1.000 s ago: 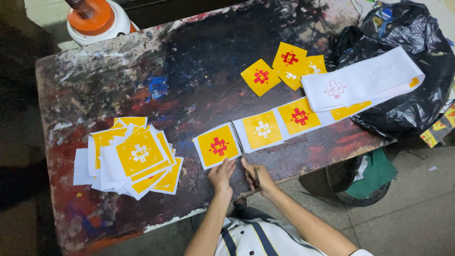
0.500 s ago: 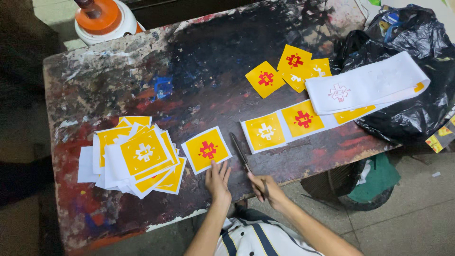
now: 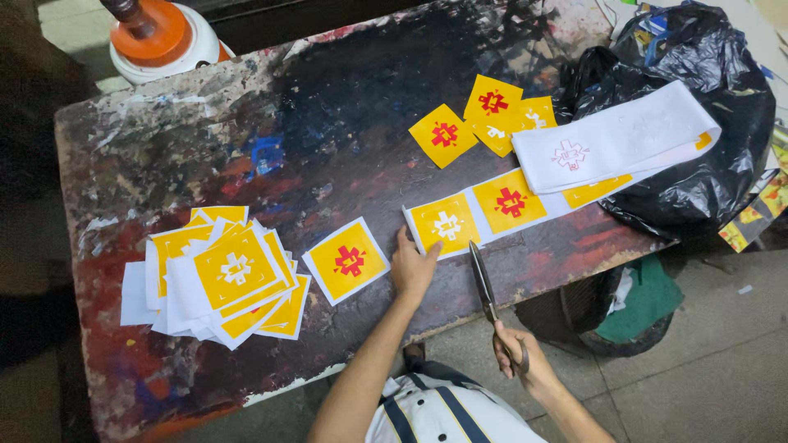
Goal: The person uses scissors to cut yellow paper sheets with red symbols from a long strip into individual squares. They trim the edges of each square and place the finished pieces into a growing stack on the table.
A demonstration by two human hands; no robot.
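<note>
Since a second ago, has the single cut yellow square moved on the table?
Yes: the single cut yellow square slid left, away from the strip, toward the pile.

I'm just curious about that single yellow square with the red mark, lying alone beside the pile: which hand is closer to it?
The left. The left hand rests on the table just right of the single yellow square; the right hand is farther off, past the table edge, holding scissors.

Dim, even overhead light; sharp center, dark left edge.

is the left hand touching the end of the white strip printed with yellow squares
Touching. The head view shows the left hand with fingertips pressed on the near end of the white strip, no gap visible.
</note>
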